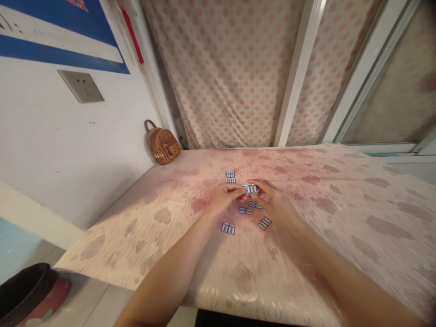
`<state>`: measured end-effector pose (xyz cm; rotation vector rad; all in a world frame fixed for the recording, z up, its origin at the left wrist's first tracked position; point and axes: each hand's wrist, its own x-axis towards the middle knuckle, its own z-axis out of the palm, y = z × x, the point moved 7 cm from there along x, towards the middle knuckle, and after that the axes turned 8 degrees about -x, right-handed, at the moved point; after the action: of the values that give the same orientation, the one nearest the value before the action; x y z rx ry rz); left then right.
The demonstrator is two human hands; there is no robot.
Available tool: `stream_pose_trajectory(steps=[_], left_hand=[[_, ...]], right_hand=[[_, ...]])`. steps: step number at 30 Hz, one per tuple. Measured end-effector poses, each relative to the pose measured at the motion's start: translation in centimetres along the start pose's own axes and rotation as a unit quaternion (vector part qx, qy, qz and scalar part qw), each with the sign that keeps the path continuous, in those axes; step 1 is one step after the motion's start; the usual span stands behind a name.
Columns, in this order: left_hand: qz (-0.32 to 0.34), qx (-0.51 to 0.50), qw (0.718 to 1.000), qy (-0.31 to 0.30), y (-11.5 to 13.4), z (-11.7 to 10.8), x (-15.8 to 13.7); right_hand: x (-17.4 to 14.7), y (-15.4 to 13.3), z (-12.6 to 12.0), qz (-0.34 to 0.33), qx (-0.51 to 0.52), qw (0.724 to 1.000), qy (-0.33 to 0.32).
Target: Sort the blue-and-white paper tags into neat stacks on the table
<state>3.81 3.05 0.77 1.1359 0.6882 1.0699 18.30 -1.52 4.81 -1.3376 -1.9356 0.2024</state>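
A small flat piece with several blue-edged white bars (251, 189) is held up between my two hands, just above the table. The fingertips of my left hand (229, 195) pinch its left end. My right hand (270, 195) has its thumb and fingers closed about the right end. Similar blue-and-white pieces (245, 211) lie loose on the table below the hands, one (228, 228) off to the left and another (265, 223) tilted to the right. Beyond my left hand, several more (230, 175) are lined up in a short column. What kind of piece they are, I cannot make out.
A patterned cloth (163, 254) covers the table. At its far left corner a small brown backpack (165, 145) leans against the wall. Dotted curtains (231, 72) hang behind. On the floor at lower left stands a dark-rimmed red pot (44, 295).
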Motion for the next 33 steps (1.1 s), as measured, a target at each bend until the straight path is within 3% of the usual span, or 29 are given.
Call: stream_pose_trajectory(steps=[5,8,18,33], left_hand=[[-0.012,0.001,1.0,-0.01,0.2,0.2,-0.3],[-0.01,0.003,1.0,-0.009,0.2,0.2,-0.2],[0.003,0.048,0.999,0.003,0.0,-0.1,0.0],[0.024,0.065,0.997,0.038,0.3,-1.0,0.2]], right_hand=[[-0.1,-0.1,0.1,-0.012,-0.002,1.0,0.007],[-0.1,0.2,0.1,0.016,0.011,1.0,0.009],[0.1,1.8,0.7,0.113,0.202,0.973,0.011],[0.0,2.4,1.8,0.142,0.232,0.962,-0.004]])
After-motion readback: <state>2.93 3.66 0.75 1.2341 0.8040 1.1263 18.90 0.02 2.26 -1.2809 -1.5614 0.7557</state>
